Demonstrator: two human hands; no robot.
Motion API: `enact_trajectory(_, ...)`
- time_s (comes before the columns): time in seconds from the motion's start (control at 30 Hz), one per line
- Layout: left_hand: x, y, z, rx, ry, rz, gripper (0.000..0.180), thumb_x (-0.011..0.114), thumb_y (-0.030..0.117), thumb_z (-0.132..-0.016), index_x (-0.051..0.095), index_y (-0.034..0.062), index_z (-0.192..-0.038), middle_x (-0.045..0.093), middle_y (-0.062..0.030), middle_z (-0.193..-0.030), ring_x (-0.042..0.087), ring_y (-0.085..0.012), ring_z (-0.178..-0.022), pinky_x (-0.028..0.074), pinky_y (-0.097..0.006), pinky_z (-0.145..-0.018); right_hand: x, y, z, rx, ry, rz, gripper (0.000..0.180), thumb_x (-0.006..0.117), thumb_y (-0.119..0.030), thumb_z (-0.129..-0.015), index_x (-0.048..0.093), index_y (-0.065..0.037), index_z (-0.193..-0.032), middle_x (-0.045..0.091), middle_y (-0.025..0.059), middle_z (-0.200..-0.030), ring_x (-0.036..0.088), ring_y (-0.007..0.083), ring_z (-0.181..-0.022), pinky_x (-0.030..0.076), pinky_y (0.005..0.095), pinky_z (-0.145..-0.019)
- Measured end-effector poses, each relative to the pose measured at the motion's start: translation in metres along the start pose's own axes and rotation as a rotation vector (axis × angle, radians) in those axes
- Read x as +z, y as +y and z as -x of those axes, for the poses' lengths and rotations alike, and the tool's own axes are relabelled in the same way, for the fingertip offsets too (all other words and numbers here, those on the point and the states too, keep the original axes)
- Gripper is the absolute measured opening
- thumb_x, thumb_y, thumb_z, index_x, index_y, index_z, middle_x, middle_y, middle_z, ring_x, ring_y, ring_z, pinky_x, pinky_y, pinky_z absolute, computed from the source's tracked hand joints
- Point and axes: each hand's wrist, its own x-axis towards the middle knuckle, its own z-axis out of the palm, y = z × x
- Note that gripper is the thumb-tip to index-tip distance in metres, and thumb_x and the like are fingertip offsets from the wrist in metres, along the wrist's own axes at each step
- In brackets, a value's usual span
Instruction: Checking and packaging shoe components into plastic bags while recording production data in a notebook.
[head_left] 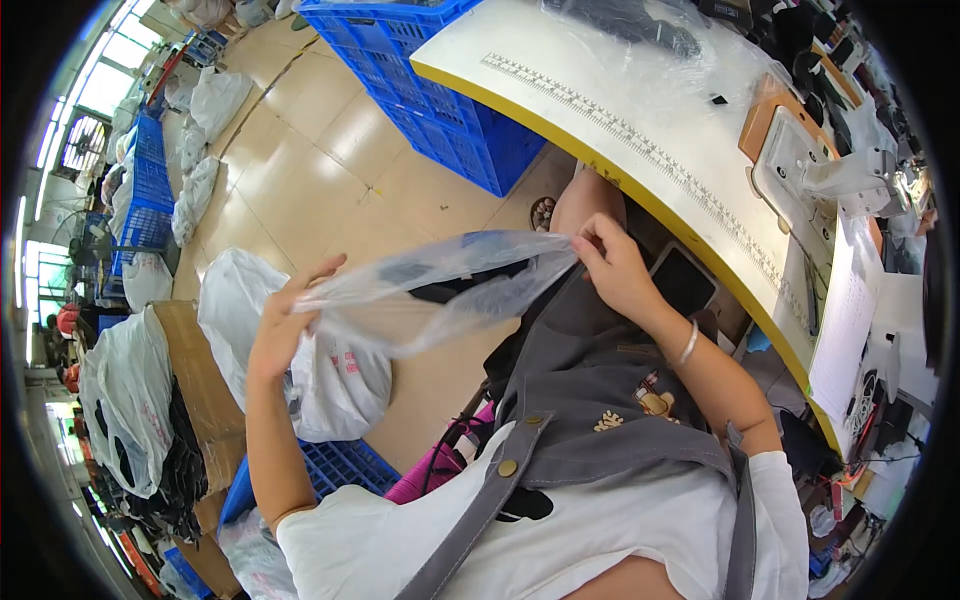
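left hand (283, 322) and right hand (612, 262) pinch a clear plastic bag (435, 290) taut — something dark inside, perhaps.

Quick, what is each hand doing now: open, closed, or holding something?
Left hand: closed on one end of the clear plastic bag.
Right hand: pinching the other end of the same bag.

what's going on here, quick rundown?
A seated person in a grey apron holds a clear plastic bag stretched between both hands. The left hand grips one end and the right hand pinches the other, above the lap. Something dark seems to lie inside the bag, but it is too blurred to tell what. To the right is a white worktable with a yellow edge; a blue crate stands on the floor beyond.
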Motion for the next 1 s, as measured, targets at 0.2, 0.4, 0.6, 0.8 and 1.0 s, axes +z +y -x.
enact_trajectory(0.2, -0.019, 0.092, -0.019, 0.266, 0.025, 1.322, 0.028, 0.046, 0.026, -0.087, 0.058, 0.0012, -0.094, 0.057, -0.0138, -0.105, 0.053, -0.0269, -0.101, 0.038, -0.041, -0.089, -0.011, -0.063, 0.009, -0.36, -0.35, -0.961, 0.034, 0.06, -0.022, -0.086, 0.045, -0.003, -0.11, 0.045, 0.0111, -0.12, 0.045, 0.0208, -0.11, 0.034, 0.0297, -0.093)
enact_trajectory(0.4, 0.019, 0.193, -0.047, 0.524, 0.208, 1.213, 0.043, 0.046, 0.025, -0.089, 0.044, -0.0032, -0.122, 0.049, -0.0124, -0.123, 0.042, -0.0295, -0.117, 0.03, -0.038, -0.102, -0.006, -0.096, 0.012, -0.506, 0.047, -0.134, 0.079, 0.068, -0.018, -0.075, 0.022, 0.0, -0.136, 0.039, 0.0135, -0.131, 0.044, 0.0188, -0.114, 0.036, 0.0284, -0.093)
enact_trajectory(0.6, -0.002, 0.176, -0.054, 0.777, 0.395, 0.663, 0.063, 0.063, 0.017, -0.079, 0.034, -0.0082, -0.129, 0.04, -0.015, -0.133, 0.047, -0.0195, -0.114, 0.038, -0.03, -0.095, -0.058, -0.088, 0.047, -0.523, 0.154, -0.658, 0.027, 0.045, -0.008, -0.086, 0.051, 0.002, -0.111, 0.057, 0.0137, -0.108, 0.053, 0.0237, -0.1, 0.043, 0.035, -0.086)
enact_trajectory(0.8, 0.029, 0.19, -0.053, 0.711, 0.51, 0.828, 0.065, 0.057, 0.003, -0.08, 0.025, -0.0011, -0.136, 0.053, -0.0142, -0.115, 0.053, -0.0084, -0.09, 0.046, -0.021, -0.076, -0.084, -0.154, 0.076, -0.526, -0.113, -1.092, 0.031, 0.065, -0.012, -0.073, 0.052, 0.001, -0.098, 0.053, 0.006, -0.078, 0.049, 0.0136, -0.072, 0.041, 0.0283, -0.072)
enact_trajectory(1.0, 0.071, 0.199, -0.101, 0.448, -0.171, 1.619, 0.046, 0.049, 0.011, -0.081, 0.04, -0.0028, -0.124, 0.05, -0.0052, -0.094, 0.048, -0.0083, -0.08, 0.04, -0.019, -0.064, -0.121, -0.117, 0.051, -0.84, -0.084, -0.614, 0.039, 0.058, -0.025, -0.082, 0.051, -0.005, -0.114, 0.056, 0.0108, -0.081, 0.051, 0.0169, -0.074, 0.042, 0.0267, -0.07)
